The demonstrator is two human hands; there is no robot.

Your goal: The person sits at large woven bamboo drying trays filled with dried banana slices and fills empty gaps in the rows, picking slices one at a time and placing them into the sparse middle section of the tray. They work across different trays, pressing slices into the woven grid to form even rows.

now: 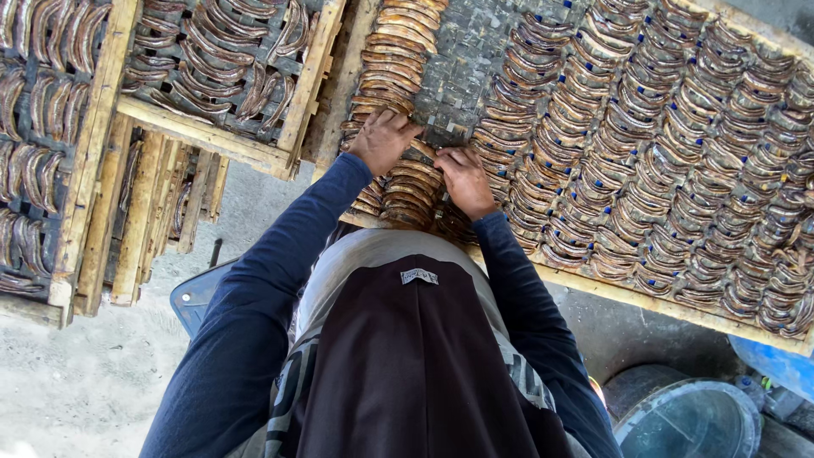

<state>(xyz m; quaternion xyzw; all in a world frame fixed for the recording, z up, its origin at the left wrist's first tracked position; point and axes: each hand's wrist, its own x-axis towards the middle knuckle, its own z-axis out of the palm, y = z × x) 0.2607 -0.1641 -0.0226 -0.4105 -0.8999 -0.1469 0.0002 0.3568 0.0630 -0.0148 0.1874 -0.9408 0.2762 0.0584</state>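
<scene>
Both the left hand (381, 140) and right hand (464, 180) press curled fingers onto the brown fish row (398, 68) on the woven tray (458, 76) (wood-framed); overlapping each piece evenly seems wise.

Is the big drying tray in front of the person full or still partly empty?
Partly empty: the tray shows bare mesh above both hands.

Hidden and cut off

The left hand (381, 138) and right hand (464, 178) cover the fish (407, 182) beneath them, so each grip cannot be read; the rack (644, 298) runs past the top and right edges, and the bucket (687, 417) is cropped below.
</scene>
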